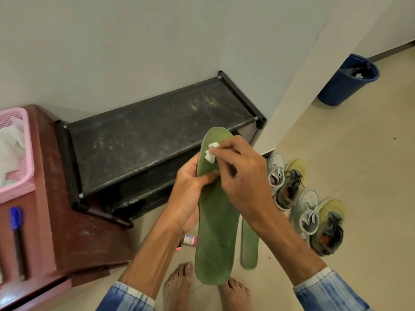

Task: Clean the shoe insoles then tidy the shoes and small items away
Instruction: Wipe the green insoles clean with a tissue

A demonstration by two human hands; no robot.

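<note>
The left hand [190,187] holds a green insole [216,221] at centre frame, fingers wrapped behind its upper part and the thumb pressed across the front face. The right hand [240,173] pinches a small white wad of tissue [210,152] between thumb and fingertips and presses it on the toe end of the insole. The insole hangs upright, heel end down, above the person's bare feet at the bottom edge. Judgement: the insole is light, thin and flexible; it would bend if held by one end alone, so the grip at its upper part, close behind the area being wiped, is the sound place to support it. A second insole [248,248] lies on the floor just right of the held one. Two pairs of shoes [307,205] stand on the floor at right of centre. A small bottle [189,240] lies on the floor left of the held insole. A black shoe rack [157,135] stands against the wall at centre. A pink basket [24,182] and a blue pen [16,232] rest on a brown stand at the left edge. A blue bin [345,84] stands at upper right.
</note>
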